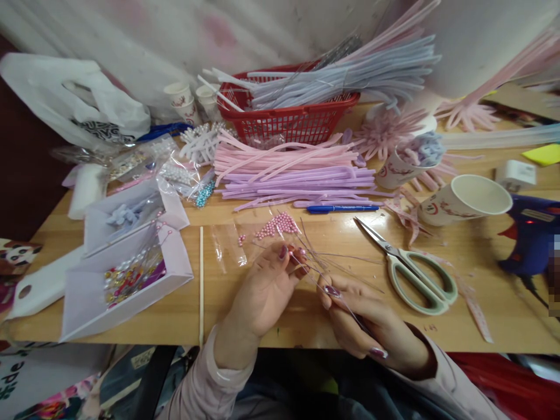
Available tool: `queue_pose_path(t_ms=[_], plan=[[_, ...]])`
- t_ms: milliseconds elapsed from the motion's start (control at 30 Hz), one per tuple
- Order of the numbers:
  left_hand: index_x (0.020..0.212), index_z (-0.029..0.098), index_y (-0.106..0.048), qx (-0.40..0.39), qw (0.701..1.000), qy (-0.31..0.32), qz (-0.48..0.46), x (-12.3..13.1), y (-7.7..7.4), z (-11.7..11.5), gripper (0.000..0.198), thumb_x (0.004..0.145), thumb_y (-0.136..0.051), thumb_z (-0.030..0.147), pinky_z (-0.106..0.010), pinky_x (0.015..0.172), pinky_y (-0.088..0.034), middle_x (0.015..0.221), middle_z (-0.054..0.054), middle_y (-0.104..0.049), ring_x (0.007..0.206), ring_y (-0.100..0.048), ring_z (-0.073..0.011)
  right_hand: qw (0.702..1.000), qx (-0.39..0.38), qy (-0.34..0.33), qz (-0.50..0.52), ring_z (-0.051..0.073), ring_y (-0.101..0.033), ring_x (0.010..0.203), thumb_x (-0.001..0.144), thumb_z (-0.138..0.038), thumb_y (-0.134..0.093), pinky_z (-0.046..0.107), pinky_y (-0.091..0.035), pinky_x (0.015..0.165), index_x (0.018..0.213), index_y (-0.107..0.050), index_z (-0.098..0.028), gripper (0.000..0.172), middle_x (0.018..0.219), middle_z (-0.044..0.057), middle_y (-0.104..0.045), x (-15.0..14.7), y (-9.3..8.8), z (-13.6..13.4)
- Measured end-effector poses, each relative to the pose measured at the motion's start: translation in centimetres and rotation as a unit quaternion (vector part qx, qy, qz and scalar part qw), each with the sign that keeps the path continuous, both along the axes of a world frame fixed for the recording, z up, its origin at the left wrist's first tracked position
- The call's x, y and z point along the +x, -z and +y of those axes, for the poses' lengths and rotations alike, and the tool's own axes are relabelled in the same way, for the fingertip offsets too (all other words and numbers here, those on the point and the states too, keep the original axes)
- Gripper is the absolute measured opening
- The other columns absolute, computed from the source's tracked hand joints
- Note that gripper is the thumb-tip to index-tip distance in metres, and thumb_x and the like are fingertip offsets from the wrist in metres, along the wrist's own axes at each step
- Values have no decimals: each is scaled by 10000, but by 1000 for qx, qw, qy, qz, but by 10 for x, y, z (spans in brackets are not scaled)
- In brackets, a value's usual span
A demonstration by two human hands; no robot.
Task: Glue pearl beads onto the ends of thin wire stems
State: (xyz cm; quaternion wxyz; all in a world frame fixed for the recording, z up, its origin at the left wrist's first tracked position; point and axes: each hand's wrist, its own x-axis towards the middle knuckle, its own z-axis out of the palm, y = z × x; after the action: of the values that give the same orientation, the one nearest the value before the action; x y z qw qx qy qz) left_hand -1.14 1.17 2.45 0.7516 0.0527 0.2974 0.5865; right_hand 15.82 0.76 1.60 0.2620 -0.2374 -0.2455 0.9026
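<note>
The left hand point(266, 289) stood upright, fingertips pinched together — the right hand point(371, 326) lay just beside it, lower, fingers curled closed.

No wording is legible; the paper cups' point(464, 201) red print blurs.

The worktop point(341, 318) is pale wood, smooth, with a faint varnish shine. The wire stems point(336, 263) pinched by the left hand point(262, 291) and the right hand point(371, 326) look like fine wire with a dull purplish sheen. The pink beads point(275, 224) are glossy and pearly, beside a clear, crinkly plastic bag point(227, 245). The scissors point(406, 271) have bright metal blades and matt pale-green plastic handles. The basket point(284, 123) is shiny red plastic, the pipe cleaners point(297, 175) fuzzy and matt. The cups point(464, 201) are paper, the trays point(87, 297) smooth white card.
</note>
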Motion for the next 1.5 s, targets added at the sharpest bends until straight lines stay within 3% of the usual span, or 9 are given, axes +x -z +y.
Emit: queue_pose_path(t_ms=[500,700,867,1067,1233,1500], plan=[[743,217,-768,26,1000,-1,4,2,-2,0,178,649,-909,271,-228,770,-512,821,24,-712,824,-651,-108,999,11,6,33,33,-157,243,971,-305,-564,125,-245,317,853,-628,-187,179,327,-136,-356,0,1,-1],[768,223,-800,121,987,-9,100,-1,-12,-6,163,781,-806,385,-226,831,-484,903,1,-671,846,-611,-109,1000,17,5,18,28,-135,256,939,-375,-623,129,-222,327,819,-591,-186,226,337,-149,-316,1,-1,0],[852,277,-817,214,950,-25,226,-8,-19,-11,202,910,-662,391,-259,940,-430,936,-19,-639,968,-581,-153,1000,24,2,-6,27,-116,249,897,-418,-662,139,-205,328,782,-561,-190,275,321,-153,-300,2,-1,0],[1025,327,-789,164,951,-70,252,-7,-13,-14,199,893,-675,423,-269,933,-456,1059,-20,-705,1007,-601,-176,999,16,8,-26,32,-97,261,899,-434,-658,146,-201,343,767,-535,-206,290,319,-156,-257,1,-4,0],[1017,315,-786,154,942,-16,297,12,-7,-26,189,829,-769,316,-278,957,-470,1141,-26,-694,1086,-625,-190,996,38,45,-64,48,-95,316,917,-469,-637,176,-174,365,815,-546,-215,288,360,-149,-223,-2,-4,-1],[1028,260,-783,162,887,-62,429,32,-10,-36,173,906,-674,315,-341,982,-495,1071,-60,-757,1056,-671,-208,959,162,110,-203,47,-194,416,889,-504,-673,203,-153,434,845,-538,-204,333,466,-107,-345,-1,7,-7]])
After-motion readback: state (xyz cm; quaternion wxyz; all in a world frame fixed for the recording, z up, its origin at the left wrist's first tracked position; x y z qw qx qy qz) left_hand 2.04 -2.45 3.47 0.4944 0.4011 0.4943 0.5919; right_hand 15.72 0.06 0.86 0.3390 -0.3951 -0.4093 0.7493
